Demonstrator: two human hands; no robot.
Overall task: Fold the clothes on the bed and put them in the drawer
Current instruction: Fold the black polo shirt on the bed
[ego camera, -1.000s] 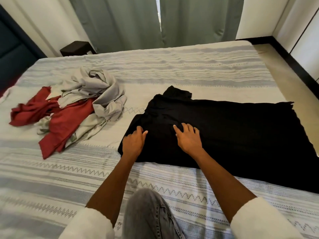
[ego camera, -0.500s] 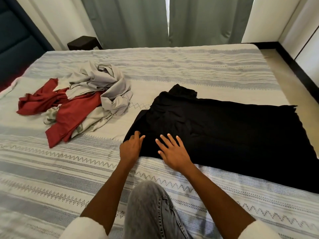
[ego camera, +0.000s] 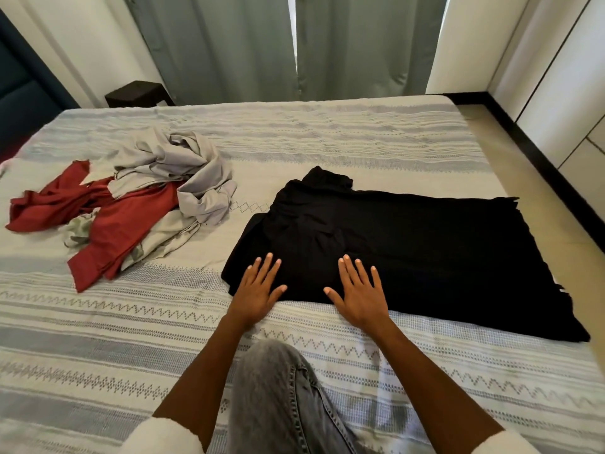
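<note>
My knee point(ego camera: 278, 388) in grey jeans is up on the striped bed point(ego camera: 98, 355), and just past it both my hands lie flat with fingers spread on the near edge of the black garment point(ego camera: 409, 257), holding nothing: my left hand point(ego camera: 258, 290) at its near left corner, my right hand point(ego camera: 360, 293) beside it toward the middle. The garment stretches away to my right, reaching the bed's edge. Farther off to the left, well apart, a grey garment point(ego camera: 183, 165) lies tangled over a red one point(ego camera: 118, 224), with curtains point(ego camera: 294, 44) beyond the bed.
</note>
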